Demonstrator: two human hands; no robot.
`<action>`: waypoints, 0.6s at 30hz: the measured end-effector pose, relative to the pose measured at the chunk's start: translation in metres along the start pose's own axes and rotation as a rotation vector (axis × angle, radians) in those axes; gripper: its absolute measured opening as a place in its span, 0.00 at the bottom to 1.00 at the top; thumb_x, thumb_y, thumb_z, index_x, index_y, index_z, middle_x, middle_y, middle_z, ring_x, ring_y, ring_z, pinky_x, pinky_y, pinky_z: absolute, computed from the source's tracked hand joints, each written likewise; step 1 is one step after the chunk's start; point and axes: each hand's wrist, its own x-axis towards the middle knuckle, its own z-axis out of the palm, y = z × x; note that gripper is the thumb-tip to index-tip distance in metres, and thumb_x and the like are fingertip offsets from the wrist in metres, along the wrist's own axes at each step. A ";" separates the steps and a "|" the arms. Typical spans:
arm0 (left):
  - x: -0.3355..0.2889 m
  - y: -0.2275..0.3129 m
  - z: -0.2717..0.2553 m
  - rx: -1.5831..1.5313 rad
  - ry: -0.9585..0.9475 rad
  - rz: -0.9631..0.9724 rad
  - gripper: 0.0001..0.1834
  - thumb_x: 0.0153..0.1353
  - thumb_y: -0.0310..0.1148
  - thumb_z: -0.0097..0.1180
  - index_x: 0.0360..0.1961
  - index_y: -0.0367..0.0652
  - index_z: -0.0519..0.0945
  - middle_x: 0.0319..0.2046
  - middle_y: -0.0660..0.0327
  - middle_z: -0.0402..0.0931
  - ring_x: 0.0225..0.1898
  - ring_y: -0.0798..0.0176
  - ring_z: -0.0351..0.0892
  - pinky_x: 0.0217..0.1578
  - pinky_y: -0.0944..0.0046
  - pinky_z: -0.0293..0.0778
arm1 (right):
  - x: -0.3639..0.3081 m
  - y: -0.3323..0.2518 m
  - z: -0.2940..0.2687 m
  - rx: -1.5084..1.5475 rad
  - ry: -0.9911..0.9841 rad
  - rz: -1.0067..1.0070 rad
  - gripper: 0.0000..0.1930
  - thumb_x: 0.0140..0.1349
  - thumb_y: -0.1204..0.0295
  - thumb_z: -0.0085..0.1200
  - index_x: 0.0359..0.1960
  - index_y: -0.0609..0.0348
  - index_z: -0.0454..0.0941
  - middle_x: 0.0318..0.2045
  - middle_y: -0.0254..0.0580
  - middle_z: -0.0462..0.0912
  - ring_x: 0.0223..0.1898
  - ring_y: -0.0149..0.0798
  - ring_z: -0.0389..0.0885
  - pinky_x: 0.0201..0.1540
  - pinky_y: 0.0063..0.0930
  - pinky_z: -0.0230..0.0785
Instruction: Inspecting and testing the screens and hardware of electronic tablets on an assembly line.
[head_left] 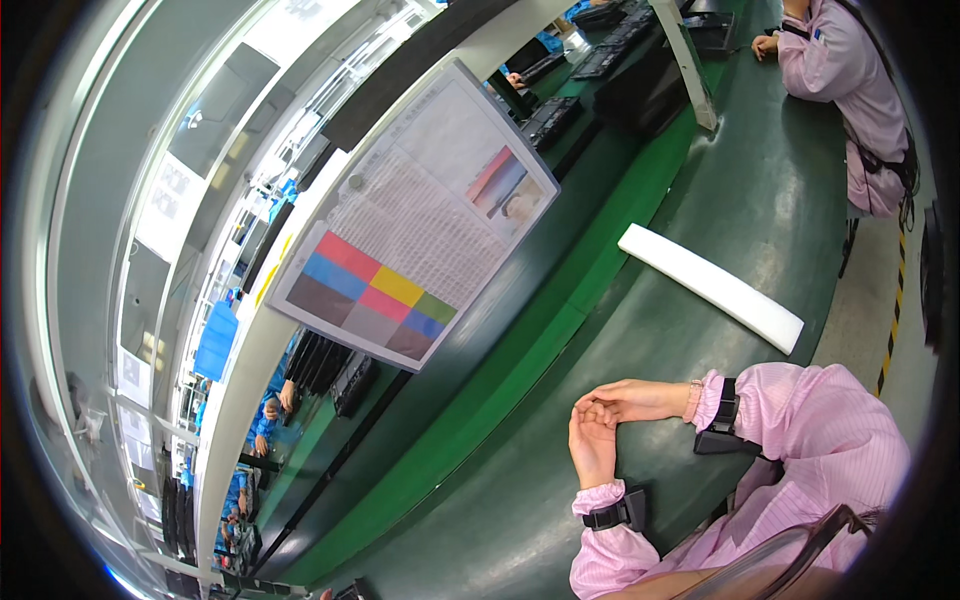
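Note:
Both my hands rest together on the green work table [520,500], pink sleeves and black wrist straps behind them. My left hand [594,445] points away from me with its fingers curled in. Coming from the other side, my right hand [640,400] lays its bent fingers against those of the left. No object shows in either hand; the fingertips partly cover each other. Beyond my right forearm lies a long white block [710,285], flat on the table and apart from both hands.
A printed sheet with coloured squares [400,230] hangs on a pale frame ahead. Behind it, black trays [550,120] stand on a lower line. Another person in pink [835,60] sits at the far right. Workers in blue are across the line. A striped floor line [893,310] runs at right.

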 end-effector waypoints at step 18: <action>0.000 0.000 0.001 0.014 0.019 -0.002 0.13 0.67 0.38 0.38 0.37 0.39 0.69 0.26 0.63 0.65 0.30 0.66 0.63 0.35 0.66 0.63 | 0.005 0.005 -0.011 -0.005 -0.051 -0.011 0.18 0.70 0.64 0.37 0.54 0.62 0.70 0.36 0.28 0.75 0.38 0.24 0.72 0.43 0.21 0.66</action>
